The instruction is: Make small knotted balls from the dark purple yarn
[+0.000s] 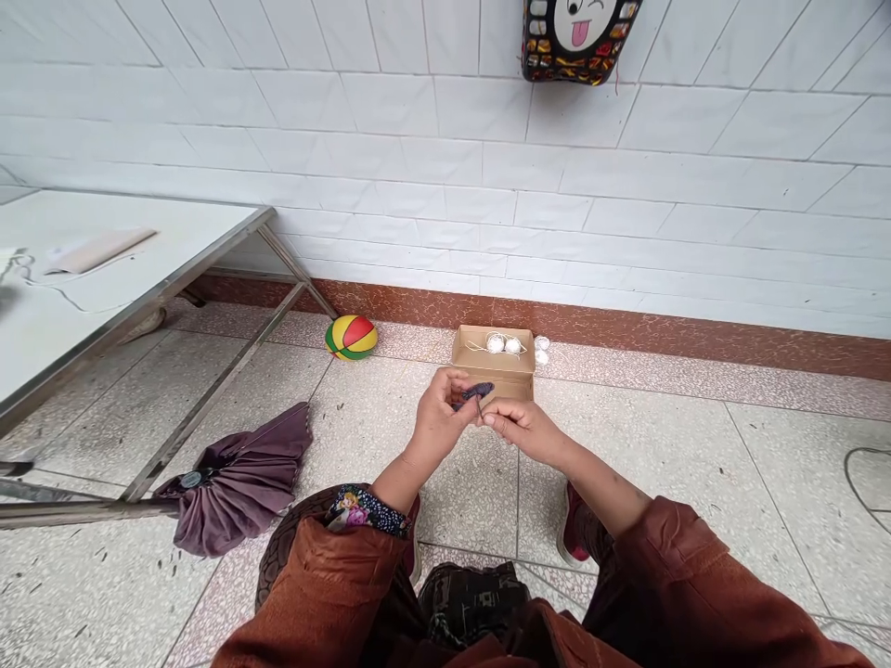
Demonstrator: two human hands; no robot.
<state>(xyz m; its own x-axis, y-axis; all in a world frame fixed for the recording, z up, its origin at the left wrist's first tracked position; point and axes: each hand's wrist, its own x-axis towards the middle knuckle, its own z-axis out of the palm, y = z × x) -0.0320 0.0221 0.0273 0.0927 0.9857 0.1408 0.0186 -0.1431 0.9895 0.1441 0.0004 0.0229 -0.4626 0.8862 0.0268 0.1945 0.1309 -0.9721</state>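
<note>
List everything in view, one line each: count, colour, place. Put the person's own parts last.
Yarn piece: 1, dark purple-grey, in the left hand
Thin item: 1, dark, between the hands, kind unclear
Box: 1, brown, open, on the floor by the wall
White balls: 4, white, two in the box, two at its right
Ball: 1, red, yellow and green, left of the box
Pleated cloth: 1, purple, floor, left
Table: 1, white, far left
Folded cloth: 1, beige, on the table
Basket: 1, black, top, against the wall
Cable: 1, dark, floor, far right
Wall: 1, white, behind
Floor: 1, speckled grey, below
Shoes: 2, red, below the hands
Sleeves: 2, rust-brown, bottom
Hands: 2, bare, centre, left and right
</note>
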